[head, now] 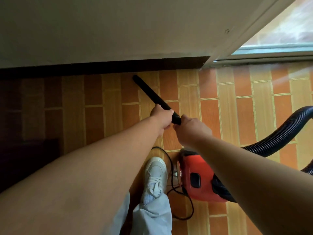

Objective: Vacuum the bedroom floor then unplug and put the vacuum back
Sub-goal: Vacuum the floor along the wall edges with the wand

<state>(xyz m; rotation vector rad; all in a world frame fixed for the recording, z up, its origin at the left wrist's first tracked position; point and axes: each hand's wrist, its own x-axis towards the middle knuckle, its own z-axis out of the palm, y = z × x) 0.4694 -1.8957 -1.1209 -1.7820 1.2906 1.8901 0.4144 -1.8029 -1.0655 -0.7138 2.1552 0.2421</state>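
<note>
A black vacuum tube slants down to the tiled floor, its tip close to the dark skirting under the wall. My left hand grips the tube's upper part. Just behind it, my right hand grips the tube's near end. The red vacuum body sits on the floor by my right foot. Its ribbed black hose loops off to the right. A black power cord lies curled on the tiles beside the body.
A pale wall with a dark skirting stands straight ahead. A glass door with a pale frame is at the upper right. My white shoe stands next to the cord. The far left floor is in deep shadow.
</note>
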